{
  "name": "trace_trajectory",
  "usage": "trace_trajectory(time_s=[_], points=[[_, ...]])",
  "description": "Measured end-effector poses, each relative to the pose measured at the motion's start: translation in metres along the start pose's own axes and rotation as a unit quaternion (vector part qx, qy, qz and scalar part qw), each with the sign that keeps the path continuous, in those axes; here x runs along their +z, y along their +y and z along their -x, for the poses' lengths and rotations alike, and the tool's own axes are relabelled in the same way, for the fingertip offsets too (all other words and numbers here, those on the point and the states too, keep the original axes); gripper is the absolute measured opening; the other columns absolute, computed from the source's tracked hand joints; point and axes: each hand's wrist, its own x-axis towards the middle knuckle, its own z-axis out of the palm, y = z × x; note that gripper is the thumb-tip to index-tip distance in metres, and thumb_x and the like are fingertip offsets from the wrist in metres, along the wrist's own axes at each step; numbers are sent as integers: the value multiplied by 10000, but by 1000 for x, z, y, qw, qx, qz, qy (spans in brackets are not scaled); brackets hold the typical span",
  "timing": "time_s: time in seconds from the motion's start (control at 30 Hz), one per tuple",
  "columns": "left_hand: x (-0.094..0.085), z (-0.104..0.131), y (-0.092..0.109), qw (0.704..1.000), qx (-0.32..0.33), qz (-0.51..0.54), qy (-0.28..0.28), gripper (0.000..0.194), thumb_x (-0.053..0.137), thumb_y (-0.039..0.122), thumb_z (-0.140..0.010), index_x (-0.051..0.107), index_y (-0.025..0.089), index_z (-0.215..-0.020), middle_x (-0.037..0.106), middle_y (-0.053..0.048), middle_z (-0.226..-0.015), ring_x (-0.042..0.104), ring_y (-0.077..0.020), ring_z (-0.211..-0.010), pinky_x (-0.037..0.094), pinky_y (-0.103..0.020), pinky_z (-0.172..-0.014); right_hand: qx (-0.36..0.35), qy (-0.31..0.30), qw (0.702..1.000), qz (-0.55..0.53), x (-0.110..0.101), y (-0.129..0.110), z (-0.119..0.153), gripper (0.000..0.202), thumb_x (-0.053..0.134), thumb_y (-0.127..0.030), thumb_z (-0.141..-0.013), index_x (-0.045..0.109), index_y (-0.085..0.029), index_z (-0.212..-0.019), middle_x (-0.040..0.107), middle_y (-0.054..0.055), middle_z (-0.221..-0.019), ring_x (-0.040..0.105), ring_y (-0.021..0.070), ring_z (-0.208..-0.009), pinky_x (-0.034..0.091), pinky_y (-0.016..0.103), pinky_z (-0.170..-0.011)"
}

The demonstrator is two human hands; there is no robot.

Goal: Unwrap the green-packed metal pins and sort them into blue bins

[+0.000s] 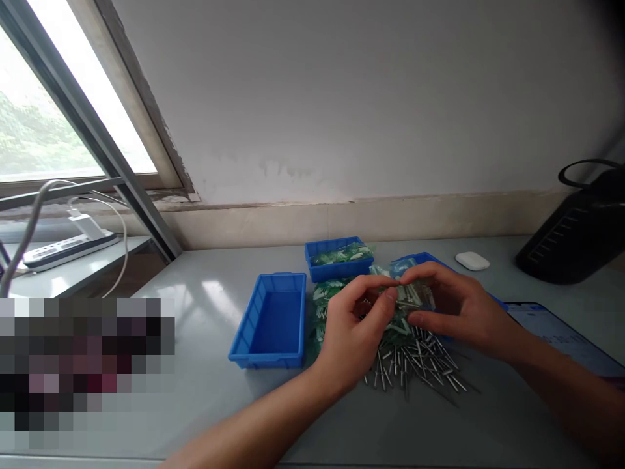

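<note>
My left hand (349, 326) is closed in a pinch at the near edge of a small clear plastic bag (413, 296). Fingers and thumb of my right hand (459, 306) curve round the other side of that bag. Pale slender pieces show through its film, too blurred to name. Under both hands lies a loose pile of thin metal pins (415, 361) that look like blind rivets. Green-tinted plastic bags (329, 293) lie heaped just behind and left of the pile, partly hidden by my left hand.
A blue bin (239, 335) stands on the left. Another blue bin (336, 269) at the back holds green-tinted bags; a third (430, 258) is mostly behind my right hand. A phone (551, 329), a white case (472, 261) and a black bottle (566, 228) are on the right.
</note>
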Motion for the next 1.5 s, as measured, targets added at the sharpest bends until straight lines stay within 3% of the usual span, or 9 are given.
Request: trace_trajectory(time_s=[0.27,0.43,0.73,1.0,1.23,1.4,1.5], points=[[1,-2,1,1000,-16,14,-2,135,565,270,-814,621,171,-886,510,17,-652,473,-71,-531,403,-193,-476,11,18,999,29,0,-2,0,307,684,-328,-711,573,-289,-994,536,-20,-713,485,121,-569,397,238,-465],[2,-1,3,1000,-30,7,-3,125,571,264,-800,617,168,-866,503,20,-634,492,-79,-527,427,-202,-485,0,37,999,33,0,1,0,264,697,-352,-693,608,-291,-934,567,7,-745,542,178,-685,452,288,-533],[3,-1,1,999,-41,9,8,140,557,277,-816,600,164,-887,492,18,-642,477,-78,-535,437,-197,-490,6,-7,1000,-8,-2,7,-3,278,610,-385,-769,569,-303,-1031,592,15,-849,568,171,-714,491,284,-567],[3,-1,-2,998,-58,30,-13,161,513,289,-849,532,187,-972,440,33,-642,491,-91,-580,424,-185,-478,30,81,996,20,-3,-1,-7,161,522,-371,-836,574,-240,-915,584,14,-736,557,145,-644,486,265,-571],[4,0,-3,998,-57,20,-17,179,474,306,-872,472,193,-1012,443,29,-670,497,-98,-606,429,-204,-519,33,80,996,30,-4,1,-9,141,531,-361,-832,578,-231,-860,589,13,-733,552,140,-650,481,255,-572],[1,-1,-6,995,-47,-75,-37,388,413,289,-900,312,190,-1261,539,-21,-781,524,-127,-692,450,-260,-626,28,151,986,58,-10,4,-11,153,545,-368,-817,597,-227,-845,597,18,-718,562,152,-657,475,265,-572],[-2,-1,-12,969,-13,-230,-91,434,403,275,-893,287,199,-1305,573,-51,-866,539,-161,-751,457,-308,-665,13,208,976,65,-17,10,-16,158,552,-363,-807,604,-221,-854,614,22,-752,580,157,-690,479,269,-591]])
